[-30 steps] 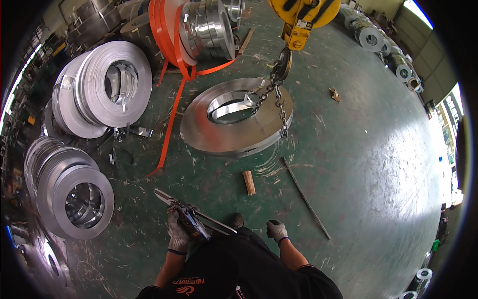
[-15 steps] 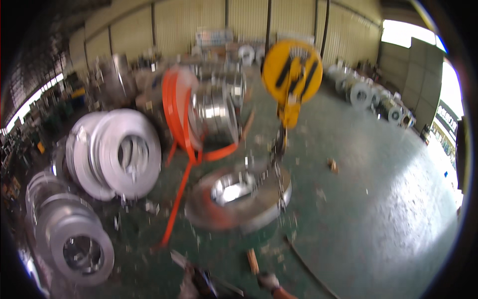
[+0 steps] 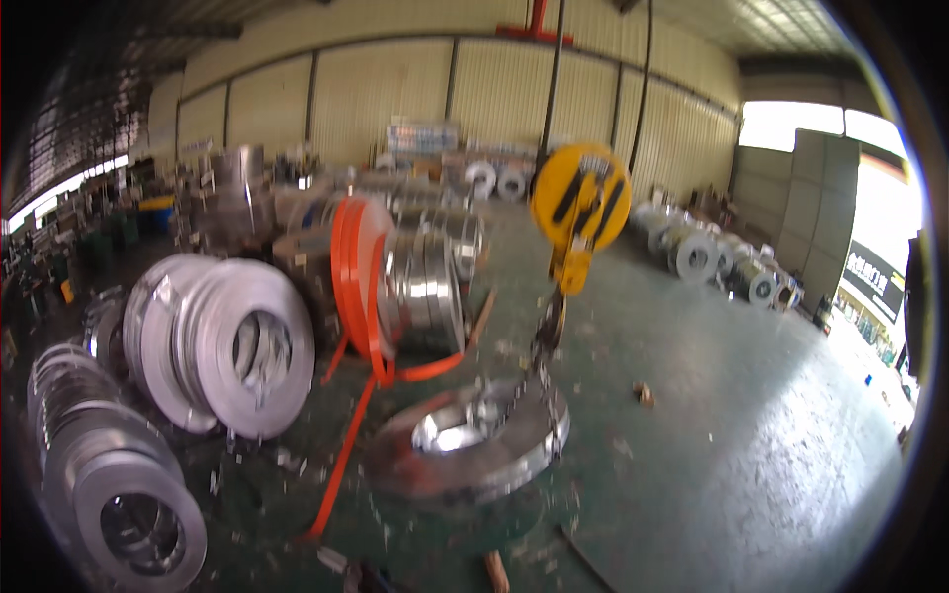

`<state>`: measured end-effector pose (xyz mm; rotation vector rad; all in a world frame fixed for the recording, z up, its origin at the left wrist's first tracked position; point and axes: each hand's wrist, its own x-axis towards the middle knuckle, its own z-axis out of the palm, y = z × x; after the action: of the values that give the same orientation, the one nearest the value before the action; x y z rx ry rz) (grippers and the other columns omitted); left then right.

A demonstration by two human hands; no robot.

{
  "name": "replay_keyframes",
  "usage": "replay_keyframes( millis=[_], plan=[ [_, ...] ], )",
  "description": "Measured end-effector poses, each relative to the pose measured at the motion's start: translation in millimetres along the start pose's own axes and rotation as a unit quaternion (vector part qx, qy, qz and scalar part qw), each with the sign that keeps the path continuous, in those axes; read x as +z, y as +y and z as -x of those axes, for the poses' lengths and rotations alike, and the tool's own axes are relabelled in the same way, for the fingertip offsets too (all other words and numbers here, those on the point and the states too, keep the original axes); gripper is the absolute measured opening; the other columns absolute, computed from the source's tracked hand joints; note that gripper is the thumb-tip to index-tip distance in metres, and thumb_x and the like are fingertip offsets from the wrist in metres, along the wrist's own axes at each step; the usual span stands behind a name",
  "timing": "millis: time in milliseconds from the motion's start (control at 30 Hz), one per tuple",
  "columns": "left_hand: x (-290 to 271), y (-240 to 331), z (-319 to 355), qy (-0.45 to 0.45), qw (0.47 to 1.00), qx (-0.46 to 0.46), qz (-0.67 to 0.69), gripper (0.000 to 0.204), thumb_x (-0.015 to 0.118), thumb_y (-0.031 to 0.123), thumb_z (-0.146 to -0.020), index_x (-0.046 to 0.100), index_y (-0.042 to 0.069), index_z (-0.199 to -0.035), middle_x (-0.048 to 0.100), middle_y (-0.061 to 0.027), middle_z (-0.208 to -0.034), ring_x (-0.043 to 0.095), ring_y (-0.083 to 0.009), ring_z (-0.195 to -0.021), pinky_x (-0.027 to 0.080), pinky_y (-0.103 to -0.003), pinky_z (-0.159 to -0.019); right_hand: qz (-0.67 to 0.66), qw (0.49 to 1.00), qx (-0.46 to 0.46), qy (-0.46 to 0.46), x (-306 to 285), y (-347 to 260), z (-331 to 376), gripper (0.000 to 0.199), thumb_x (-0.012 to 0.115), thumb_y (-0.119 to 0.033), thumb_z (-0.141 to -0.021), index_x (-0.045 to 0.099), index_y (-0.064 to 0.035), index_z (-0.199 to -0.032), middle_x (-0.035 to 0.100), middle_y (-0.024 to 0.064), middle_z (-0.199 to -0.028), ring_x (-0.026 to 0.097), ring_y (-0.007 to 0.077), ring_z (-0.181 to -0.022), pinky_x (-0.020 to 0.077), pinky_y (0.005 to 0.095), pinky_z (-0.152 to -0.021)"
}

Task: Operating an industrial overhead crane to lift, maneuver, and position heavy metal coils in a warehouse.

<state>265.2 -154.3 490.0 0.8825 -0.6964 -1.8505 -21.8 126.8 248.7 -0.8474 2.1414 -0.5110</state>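
A wide flat steel coil point(image 3: 395, 455) hangs slightly tilted over the green floor, with a chain point(image 3: 552, 410) around one side of its ring. The chain runs up to a hook point(image 3: 549, 326) under a yellow hoist block point(image 3: 581, 203) with black stripes. At the bottom edge, nearest to me, a pale metal tip point(image 3: 332, 559) adjoins a dark, blurred shape point(image 3: 371, 579). My left hand cannot be made out beside it. Nothing of my right hand shows. A short wooden piece point(image 3: 496, 571) is cut off by the lower edge.
Upright steel coils point(image 3: 252, 395) and a leaning row point(image 3: 138, 484) stand on the left. Orange strapping point(image 3: 348, 445) trails from an orange-banded coil point(image 3: 356, 282). A thin dark rod point(image 3: 585, 558) lies at the lower right, and a wood scrap point(image 3: 645, 394) beyond it. More coils point(image 3: 697, 257) line the far right.
My view has tilted up, so the scene sits lower in the picture. My right hand, in a glove near the wooden piece before, has dropped out of view. The hanging coil stays suspended.
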Motion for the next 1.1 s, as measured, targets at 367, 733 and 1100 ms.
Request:
replay_keyframes(
  millis=[367,733,1100],
  plan=[
    [-75.8,-10.4,45.9,0.128,0.980,-0.134,0.078,0.045,0.067,0.052,-0.092,0.060,0.018,-0.123,0.070,-0.0089,-0.103,0.069,-0.0277,-0.092,0.059,-0.044,-0.078,-0.246,0.956,0.153,-0.041,-14.9,-90.2,45.2,0.045,0.070,-0.035,-0.094,0.068,-0.0024,-0.125,0.069,0.0048,-0.088,0.065,0.0155,-0.068,0.0557,0.0314,-0.061],
    [-118.6,-18.6,62.7,0.159,0.979,-0.123,0.043,0.054,0.057,0.057,-0.096,0.059,0.011,-0.125,0.069,-0.0139,-0.107,0.068,-0.0312,-0.093,0.058,-0.046,-0.081,-0.254,0.941,0.223,-0.031,2.9,-67.5,79.2,0.053,0.071,-0.036,-0.092,0.066,-0.0003,-0.130,0.073,0.0089,-0.092,0.069,0.0194,-0.068,0.0563,0.0344,-0.060],
    [-105.8,-11.0,61.2,0.159,0.979,-0.113,0.058,0.049,0.066,0.050,-0.092,0.058,0.013,-0.123,0.069,-0.0107,-0.107,0.069,-0.0294,-0.095,0.059,-0.046,-0.083,-0.268,0.947,0.174,-0.035,6.3,-86.4,54.2,0.044,0.071,-0.034,-0.092,0.067,-0.0020,-0.123,0.069,0.0050,-0.087,0.065,0.0164,-0.068,0.0555,0.0323,-0.060]
  ],
)
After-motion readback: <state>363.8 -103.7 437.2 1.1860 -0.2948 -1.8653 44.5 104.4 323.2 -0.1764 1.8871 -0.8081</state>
